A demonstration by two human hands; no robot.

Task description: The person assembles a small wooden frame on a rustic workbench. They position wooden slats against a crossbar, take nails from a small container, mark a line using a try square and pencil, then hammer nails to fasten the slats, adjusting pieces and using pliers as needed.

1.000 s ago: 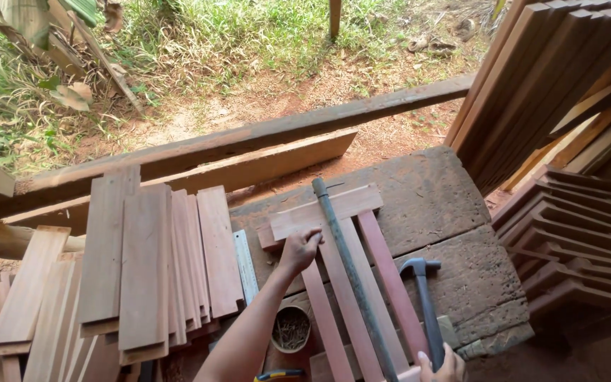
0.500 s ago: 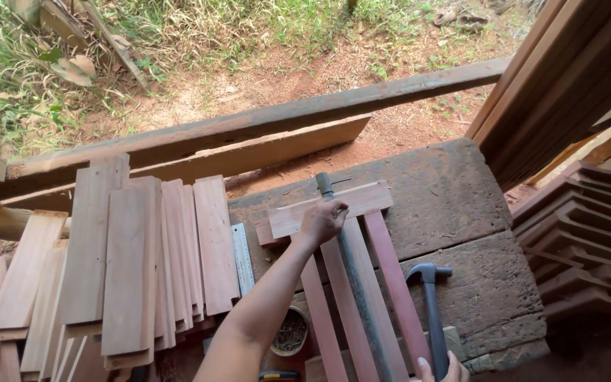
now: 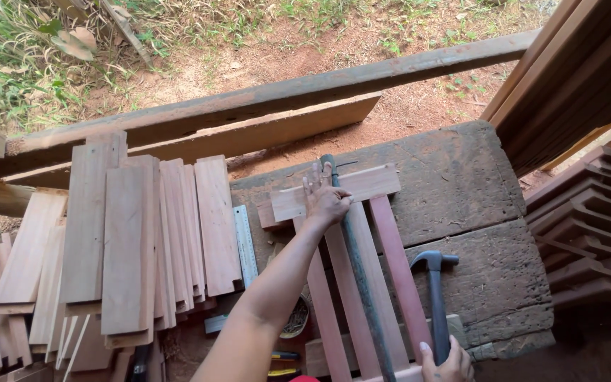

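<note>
My left hand (image 3: 324,198) lies flat with fingers spread on a short wooden cross slat (image 3: 369,185), next to a grey metal bar (image 3: 356,269). That slat lies across several long reddish slats (image 3: 399,272) set side by side on a worn stone block (image 3: 461,177). My right hand (image 3: 447,362), at the bottom edge, grips the handle of a dark claw hammer (image 3: 435,290) whose head rests on the block beside the rightmost slat.
A pile of short wooden boards (image 3: 129,240) lies left, with a steel ruler (image 3: 245,244) at its edge. A small container (image 3: 295,318) sits below the block. Long planks (image 3: 263,131) lie beyond; stacked frames (image 3: 588,240) and timber stand right. Grass and dirt lie behind.
My left hand moved up along the slats from their near side onto the cross slat and spread flat. The view shifted slightly; the hammer stays put.
</note>
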